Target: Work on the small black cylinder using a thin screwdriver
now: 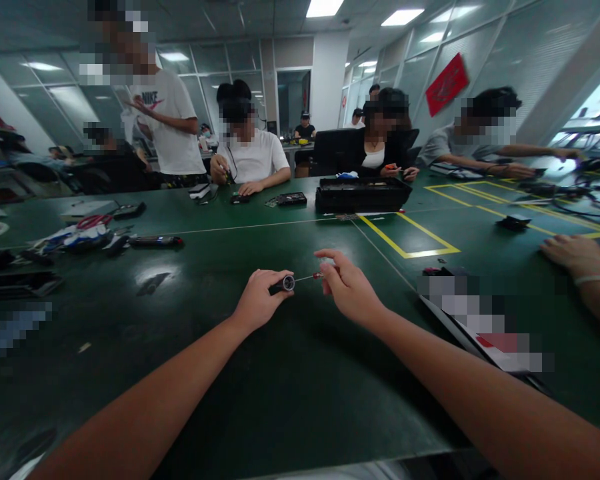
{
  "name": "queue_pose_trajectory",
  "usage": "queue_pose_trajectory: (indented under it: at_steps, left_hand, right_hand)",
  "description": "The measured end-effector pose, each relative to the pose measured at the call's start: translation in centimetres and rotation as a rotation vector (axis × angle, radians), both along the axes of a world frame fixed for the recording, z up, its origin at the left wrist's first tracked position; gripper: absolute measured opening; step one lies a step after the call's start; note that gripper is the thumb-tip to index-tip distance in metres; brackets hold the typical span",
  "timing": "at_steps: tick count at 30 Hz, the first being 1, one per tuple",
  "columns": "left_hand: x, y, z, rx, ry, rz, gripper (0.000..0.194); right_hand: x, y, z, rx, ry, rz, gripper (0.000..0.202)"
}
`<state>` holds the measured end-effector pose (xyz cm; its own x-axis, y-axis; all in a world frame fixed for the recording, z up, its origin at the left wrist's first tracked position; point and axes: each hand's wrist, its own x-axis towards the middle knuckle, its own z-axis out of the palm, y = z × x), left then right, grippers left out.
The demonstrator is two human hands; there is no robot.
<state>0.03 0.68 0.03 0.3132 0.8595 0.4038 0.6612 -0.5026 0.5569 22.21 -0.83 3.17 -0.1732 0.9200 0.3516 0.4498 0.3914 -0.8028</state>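
Observation:
In the middle of the head view, my left hand is closed round a short black cylinder with a ringed, hollow-looking round end facing me. What kind of part it is I cannot make out. My right hand pinches a thin screwdriver by its reddish handle, mostly hidden in the fingers. Its narrow metal shaft points left and reaches the cylinder's side; whether the tip sits in a screw is too small to see. Both hands are held over the green tabletop.
A long black tray-like box stands at the back. Tools and cables lie at the left. To the right are a blurred flat packet, a small black part and a co-worker's hand. Several people sit or stand around the table.

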Motion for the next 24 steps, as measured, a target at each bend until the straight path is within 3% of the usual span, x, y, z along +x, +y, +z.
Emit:
queue_pose_trajectory:
  at_steps: [10,16,24]
  left_hand:
    - [-0.11,0.07,-0.19,0.022,0.013,-0.054,0.033]
    - [0.25,-0.26,0.31,-0.005,0.053,-0.059,0.031]
    - [-0.02,0.04,-0.2,0.016,0.006,-0.035,0.033]
  right_hand:
    - [0.05,0.12,-0.54,-0.032,0.181,0.119,0.013]
    - [-0.33,-0.33,0.09,0.001,0.07,0.058,0.029]
    - [-0.2,0.24,-0.8,0.018,0.192,0.054,0.013]
